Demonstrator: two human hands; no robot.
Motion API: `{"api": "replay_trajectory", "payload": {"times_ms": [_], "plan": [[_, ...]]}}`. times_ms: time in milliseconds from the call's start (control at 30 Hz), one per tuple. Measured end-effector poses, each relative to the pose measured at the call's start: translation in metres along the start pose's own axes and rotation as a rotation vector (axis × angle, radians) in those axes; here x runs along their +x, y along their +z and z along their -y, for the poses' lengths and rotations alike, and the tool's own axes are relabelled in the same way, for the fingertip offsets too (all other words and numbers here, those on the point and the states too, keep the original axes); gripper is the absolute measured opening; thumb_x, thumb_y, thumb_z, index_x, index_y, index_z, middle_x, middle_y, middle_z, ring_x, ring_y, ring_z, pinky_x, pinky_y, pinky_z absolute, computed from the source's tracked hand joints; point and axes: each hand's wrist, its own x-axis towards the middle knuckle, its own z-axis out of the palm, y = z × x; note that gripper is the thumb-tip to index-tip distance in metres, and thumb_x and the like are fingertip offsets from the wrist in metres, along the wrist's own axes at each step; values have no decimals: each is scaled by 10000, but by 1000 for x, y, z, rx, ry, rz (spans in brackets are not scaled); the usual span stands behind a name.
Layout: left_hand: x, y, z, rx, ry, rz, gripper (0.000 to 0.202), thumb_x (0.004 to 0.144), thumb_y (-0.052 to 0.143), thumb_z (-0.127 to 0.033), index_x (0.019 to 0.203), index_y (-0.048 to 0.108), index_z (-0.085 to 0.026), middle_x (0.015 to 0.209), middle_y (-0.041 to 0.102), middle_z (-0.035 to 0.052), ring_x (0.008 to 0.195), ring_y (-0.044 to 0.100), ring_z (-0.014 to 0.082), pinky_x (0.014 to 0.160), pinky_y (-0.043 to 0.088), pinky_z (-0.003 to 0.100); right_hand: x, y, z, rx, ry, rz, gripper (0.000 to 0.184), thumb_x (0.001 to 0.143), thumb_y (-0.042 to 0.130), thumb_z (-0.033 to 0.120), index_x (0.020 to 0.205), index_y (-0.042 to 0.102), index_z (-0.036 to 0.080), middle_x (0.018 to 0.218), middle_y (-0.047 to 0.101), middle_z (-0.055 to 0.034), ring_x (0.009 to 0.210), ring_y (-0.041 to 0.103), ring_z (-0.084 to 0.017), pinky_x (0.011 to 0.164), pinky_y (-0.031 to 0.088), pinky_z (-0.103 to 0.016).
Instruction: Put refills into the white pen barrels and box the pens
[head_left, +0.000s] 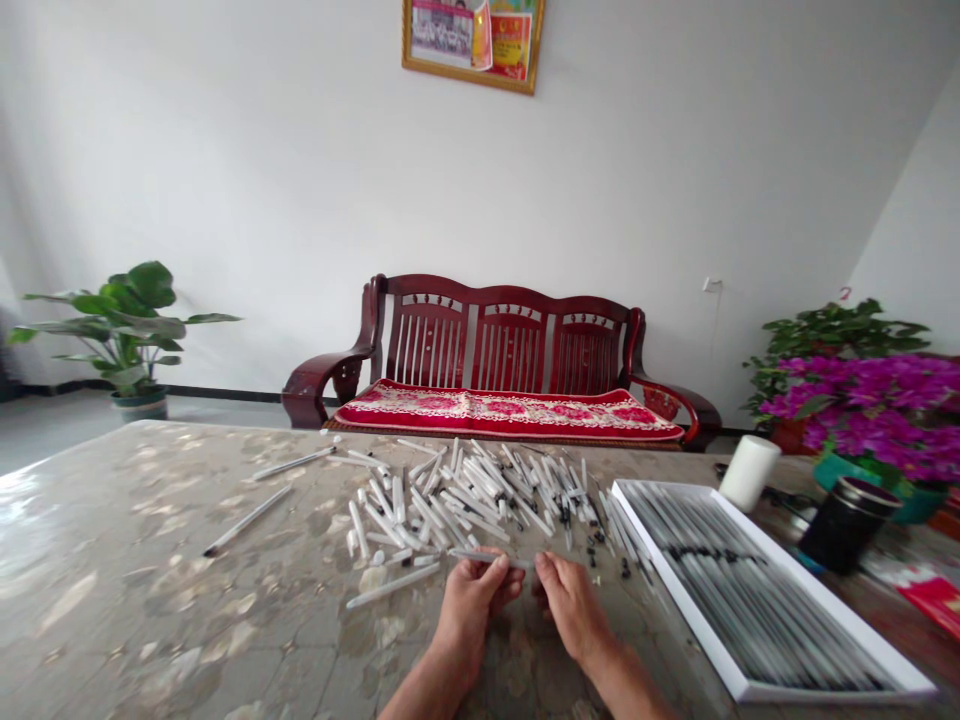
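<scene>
Here — left hand (480, 592) holds pen (471, 554); right hand (568, 600) at its end.

Soft, bright light came from left. Glare whitened left edge of worktop (225, 630). Shadows were faint. Boxed pens (780, 615) and black cup (844, 530) were blurred; flowers (885, 405) looked stretched toward right edge.

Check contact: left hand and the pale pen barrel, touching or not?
Touching. The head view shows it: the left hand grips the pen barrel between thumb and fingers, with one end sticking out past them.
</scene>
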Motion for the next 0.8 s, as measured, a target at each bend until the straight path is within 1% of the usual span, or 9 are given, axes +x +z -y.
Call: {"api": "replay_trajectory", "payload": {"times_ms": [67, 133, 267, 367, 433, 567, 633, 700, 800], "plan": [[1, 0, 1, 0, 2, 1, 373, 476, 937, -251, 692, 656, -134, 597, 713, 31, 583, 688, 149, 565, 557, 215, 0, 0, -1, 8, -30, 8, 435, 936, 432, 564, 730, 591, 216, 639, 618, 5, 611, 571, -157, 557, 403, -238], [2, -1, 1, 8, 5, 20, 354, 497, 929, -258, 688, 659, -133, 606, 719, 35, 583, 687, 148, 565, 556, 215, 0, 1, -2, 0, -30, 14, 430, 917, 456, 587, 733, 571, 216, 637, 594, 16, 616, 553, -150, 560, 402, -230], [4, -2, 4, 21, 13, 16, 344, 499, 928, -253, 673, 657, -134, 591, 710, 23, 565, 680, 144, 554, 557, 218, 0, 3, -4, 70, 81, 37, 520, 942, 350, 614, 666, 544, 218, 545, 533, 20, 516, 520, -146, 467, 359, -234], [4, -2, 5, 18, 16, -1, 354, 494, 931, -260, 680, 656, -135, 598, 717, 33, 573, 684, 149, 554, 557, 221, 1, 3, -2, 72, 10, 16, 438, 923, 438, 580, 719, 572, 216, 620, 593, 10, 586, 555, -153, 534, 404, -239], [3, -2, 5, 22, 17, 5, 376, 476, 936, -278, 678, 653, -136, 592, 716, 34, 566, 682, 152, 552, 557, 228, 1, 4, -2, 53, -23, -2, 414, 901, 482, 583, 718, 559, 219, 634, 587, 15, 608, 550, -149, 559, 412, -235], [2, -1, 5, 53, 34, -3, 395, 464, 936, -307, 680, 653, -137, 564, 701, 25, 539, 669, 150, 542, 544, 227, 1, 8, -4, 154, 182, 38, 550, 888, 349, 707, 670, 517, 231, 539, 497, 29, 460, 471, -136, 417, 352, -241], [1, -1, 4, 54, 40, -30, 392, 466, 934, -307, 683, 654, -139, 562, 698, 22, 542, 671, 153, 544, 540, 228, 1, 9, -3, 178, 178, 47, 562, 871, 357, 731, 677, 524, 231, 539, 493, 30, 463, 475, -137, 426, 370, -242], [1, -1, 4, 51, 42, -38, 403, 458, 935, -317, 687, 654, -141, 574, 702, 27, 553, 677, 160, 552, 541, 234, 0, 9, -1, 170, 110, 39, 535, 844, 434, 728, 669, 521, 230, 548, 497, 33, 501, 490, -134, 461, 395, -233], [-1, 2, 4, 72, 62, -6, 437, 435, 937, -360, 679, 646, -143, 573, 703, 40, 547, 676, 174, 547, 539, 251, -1, 10, 2, 241, 138, 25, 556, 803, 452, 765, 643, 499, 234, 516, 476, 43, 443, 455, -119, 392, 362, -219]]}}
